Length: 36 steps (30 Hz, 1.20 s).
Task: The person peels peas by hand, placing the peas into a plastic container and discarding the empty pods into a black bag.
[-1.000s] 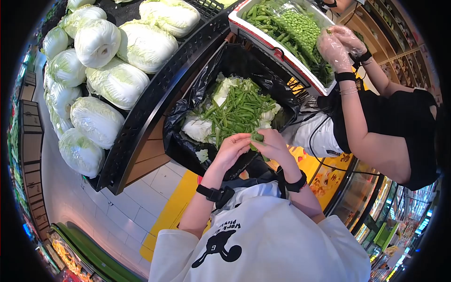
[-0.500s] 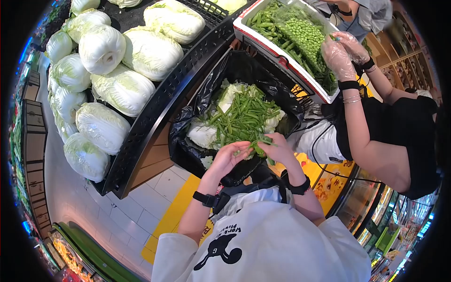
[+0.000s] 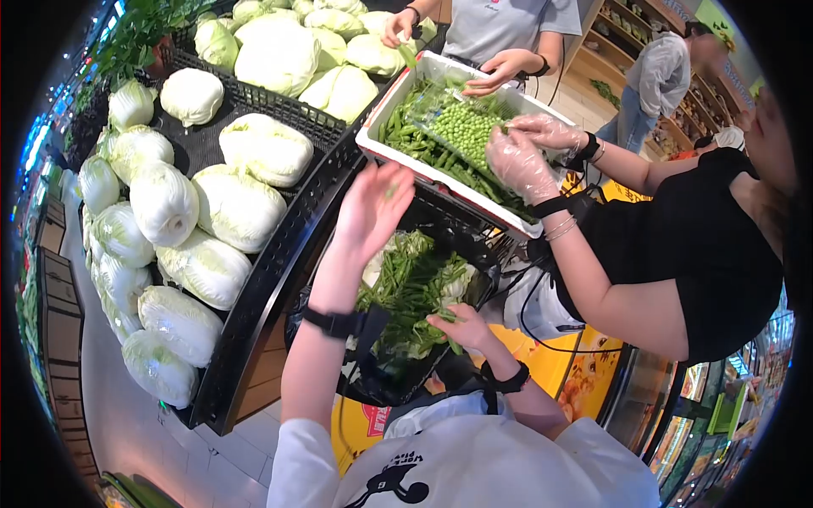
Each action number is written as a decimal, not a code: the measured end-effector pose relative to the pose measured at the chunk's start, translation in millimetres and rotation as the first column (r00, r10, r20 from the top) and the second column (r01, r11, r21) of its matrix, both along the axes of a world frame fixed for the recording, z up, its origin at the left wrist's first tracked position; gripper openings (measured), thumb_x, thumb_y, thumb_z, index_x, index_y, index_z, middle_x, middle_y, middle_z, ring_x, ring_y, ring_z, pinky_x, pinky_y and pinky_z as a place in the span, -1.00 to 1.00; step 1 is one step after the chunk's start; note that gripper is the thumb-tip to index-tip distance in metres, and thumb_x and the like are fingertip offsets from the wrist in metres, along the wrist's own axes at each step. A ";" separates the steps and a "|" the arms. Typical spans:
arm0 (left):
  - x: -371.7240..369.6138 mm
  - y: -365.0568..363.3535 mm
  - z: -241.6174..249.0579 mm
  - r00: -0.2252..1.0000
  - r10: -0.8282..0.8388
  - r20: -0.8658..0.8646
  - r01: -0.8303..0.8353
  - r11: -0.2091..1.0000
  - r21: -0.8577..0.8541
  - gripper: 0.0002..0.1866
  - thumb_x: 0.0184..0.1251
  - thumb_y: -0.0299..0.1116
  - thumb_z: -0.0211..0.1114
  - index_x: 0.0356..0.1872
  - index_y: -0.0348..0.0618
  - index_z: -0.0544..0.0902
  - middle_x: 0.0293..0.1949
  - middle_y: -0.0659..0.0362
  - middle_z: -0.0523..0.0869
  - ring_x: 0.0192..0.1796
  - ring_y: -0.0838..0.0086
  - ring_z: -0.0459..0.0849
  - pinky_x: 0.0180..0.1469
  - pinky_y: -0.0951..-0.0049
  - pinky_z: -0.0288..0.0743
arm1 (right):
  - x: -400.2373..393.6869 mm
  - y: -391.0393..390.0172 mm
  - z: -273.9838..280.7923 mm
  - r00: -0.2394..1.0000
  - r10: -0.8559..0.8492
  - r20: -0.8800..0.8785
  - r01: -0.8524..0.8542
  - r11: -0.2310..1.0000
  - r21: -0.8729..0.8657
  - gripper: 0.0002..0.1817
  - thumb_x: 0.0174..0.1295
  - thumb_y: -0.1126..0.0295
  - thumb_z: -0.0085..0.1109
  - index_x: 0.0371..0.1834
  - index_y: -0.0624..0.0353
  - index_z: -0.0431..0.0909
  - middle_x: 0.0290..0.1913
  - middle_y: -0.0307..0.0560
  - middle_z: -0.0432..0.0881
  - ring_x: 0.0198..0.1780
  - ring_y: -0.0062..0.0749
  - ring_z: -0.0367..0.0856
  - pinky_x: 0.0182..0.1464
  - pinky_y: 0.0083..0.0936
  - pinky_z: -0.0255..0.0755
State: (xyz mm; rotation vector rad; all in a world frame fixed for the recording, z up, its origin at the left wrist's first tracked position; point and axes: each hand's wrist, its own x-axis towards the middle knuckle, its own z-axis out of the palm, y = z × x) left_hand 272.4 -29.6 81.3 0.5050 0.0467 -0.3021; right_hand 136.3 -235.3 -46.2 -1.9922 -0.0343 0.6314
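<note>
The left hand (image 3: 373,207) is raised toward the white tray (image 3: 373,140) of shelled peas (image 3: 464,129) and pods, fingers spread apart — a small green bit sits at the palm, too small to identify. The right hand (image 3: 461,326) hangs low over the black bag (image 3: 398,385), fingers pinched on a green pod (image 3: 446,317) just above the heap of pod scraps (image 3: 406,288). Beside it, a co-worker's gloved hand (image 3: 521,165) rests in the tray; cabbages (image 3: 237,207) fill the black rack on the left.
</note>
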 end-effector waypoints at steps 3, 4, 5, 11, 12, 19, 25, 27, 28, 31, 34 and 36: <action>53.8 -41.3 52.6 0.996 0.042 0.081 -0.041 0.999 -0.008 -0.25 0.34 0.08 -0.17 0.33 -0.28 -0.09 0.34 -0.08 -0.02 0.34 0.26 0.03 0.37 0.18 -0.18 | -1.8 -3.1 20.1 0.999 0.047 -0.019 -0.046 0.996 0.081 -0.70 0.20 0.23 0.14 -0.42 0.30 0.53 -0.53 -0.23 0.51 -0.48 -0.65 0.46 -0.42 -0.63 0.44; 66.8 -52.0 62.6 0.990 0.004 0.144 -0.013 0.998 0.066 -0.20 0.34 0.14 -0.25 0.36 -0.23 -0.24 0.38 -0.04 -0.12 0.40 0.31 -0.14 0.38 0.22 -0.36 | -2.1 -4.7 20.1 0.999 0.044 -0.009 -0.043 0.995 0.086 -0.70 0.20 0.23 0.14 -0.42 0.30 0.53 -0.53 -0.23 0.51 -0.48 -0.65 0.46 -0.42 -0.63 0.44; 75.7 -60.7 66.3 0.985 -0.007 0.174 -0.001 0.999 0.051 -0.20 0.33 0.16 -0.26 0.36 -0.24 -0.21 0.38 -0.04 -0.12 0.42 0.33 -0.21 0.38 0.21 -0.39 | -4.5 -6.9 18.7 0.999 -0.024 -0.033 0.031 0.971 0.236 -0.70 0.21 0.22 0.11 -0.42 0.30 0.54 -0.53 -0.22 0.53 -0.48 -0.64 0.47 -0.43 -0.62 0.42; 69.9 -63.5 46.1 0.960 0.012 0.280 0.015 0.995 -0.096 -0.41 0.37 -0.02 -0.11 0.24 -0.27 0.16 0.26 -0.02 0.22 0.30 0.26 0.21 0.28 0.34 0.13 | -5.0 -18.2 26.4 0.905 -0.296 -0.307 0.415 0.775 0.476 -0.81 0.20 0.30 0.09 -0.28 0.19 0.52 -0.39 -0.27 0.55 -0.44 -0.59 0.55 -0.45 -0.66 0.42; 56.4 -57.0 45.5 0.951 0.003 0.310 -0.004 1.000 0.006 -0.49 0.37 -0.09 -0.09 0.17 -0.29 0.26 0.19 -0.01 0.31 0.26 0.27 0.29 0.25 0.34 0.17 | -5.2 -20.3 21.4 0.882 -0.317 -0.349 0.463 0.722 0.514 -0.83 0.18 0.32 0.08 -0.25 0.16 0.50 -0.35 -0.27 0.55 -0.44 -0.58 0.58 -0.46 -0.67 0.42; -92.0 -7.3 0.7 0.876 -0.249 0.413 -0.207 0.579 0.788 -0.63 0.20 -0.46 0.17 0.06 -0.24 0.42 -0.04 0.18 0.53 0.02 0.51 0.49 0.04 0.53 0.35 | -9.0 3.0 57.3 0.918 -0.223 -0.329 0.383 0.718 0.581 -0.83 0.18 0.40 0.08 -0.19 0.20 0.47 -0.30 -0.23 0.52 -0.33 -0.54 0.54 -0.31 -0.58 0.46; -181.2 15.6 -48.6 0.974 -0.135 0.180 -0.112 0.406 0.907 -0.78 0.09 -0.53 0.25 -0.19 -0.22 0.62 -0.29 0.21 0.63 -0.28 0.62 0.55 -0.27 0.62 0.41 | -22.7 36.8 69.9 0.955 -0.152 -0.255 0.255 0.859 0.443 -0.79 0.22 0.28 0.01 -0.34 0.20 0.52 -0.40 -0.24 0.54 -0.44 -0.67 0.49 -0.53 -0.74 0.34; -197.3 27.3 -63.5 0.993 0.082 0.088 -0.119 0.566 0.816 -0.72 0.10 -0.57 0.23 -0.11 -0.23 0.59 -0.25 0.19 0.62 -0.21 0.58 0.55 -0.17 0.62 0.42 | -23.1 39.9 68.3 0.952 -0.116 -0.282 0.243 0.847 0.473 -0.75 0.23 0.25 -0.02 -0.38 0.20 0.52 -0.45 -0.24 0.54 -0.49 -0.68 0.46 -0.56 -0.76 0.31; -200.8 31.7 -68.0 0.965 0.147 0.219 -0.263 0.482 0.836 -0.67 0.09 -0.51 0.26 -0.06 -0.25 0.55 -0.20 0.14 0.60 -0.11 0.48 0.55 -0.04 0.55 0.40 | -24.5 42.3 67.6 0.948 -0.090 -0.304 0.240 0.831 0.501 -0.72 0.24 0.21 -0.04 -0.41 0.20 0.52 -0.50 -0.25 0.53 -0.53 -0.70 0.43 -0.59 -0.77 0.28; -212.9 35.5 -61.7 0.859 0.092 0.503 -0.496 -0.085 0.864 -0.65 0.07 -0.44 0.29 -0.07 -0.26 0.54 -0.16 0.08 0.59 -0.04 0.39 0.53 0.02 0.47 0.37 | -32.7 53.5 67.0 0.945 -0.149 -0.290 0.280 0.826 0.489 -0.71 0.24 0.19 -0.05 -0.40 0.19 0.51 -0.56 -0.27 0.50 -0.58 -0.72 0.39 -0.64 -0.77 0.21; -227.6 28.9 -59.0 0.944 0.043 0.328 -0.329 0.220 0.918 -0.68 0.05 -0.40 0.32 -0.14 -0.27 0.54 -0.19 0.07 0.62 -0.06 0.39 0.57 0.01 0.43 0.41 | -39.3 60.2 69.5 0.969 -0.149 -0.196 0.225 0.856 0.465 -0.70 0.26 0.16 -0.07 -0.38 0.16 0.50 -0.54 -0.30 0.48 -0.54 -0.74 0.38 -0.59 -0.78 0.20; -237.8 18.3 -41.3 0.996 -0.084 0.019 0.017 0.413 0.911 -0.73 0.11 -0.51 0.25 -0.15 -0.35 0.50 -0.31 0.18 0.62 -0.24 0.58 0.59 -0.11 0.58 0.47 | -44.0 64.3 70.4 0.971 -0.186 -0.147 0.235 0.843 0.484 -0.75 0.28 0.23 -0.05 -0.38 0.16 0.50 -0.55 -0.33 0.48 -0.53 -0.73 0.38 -0.49 -0.76 0.23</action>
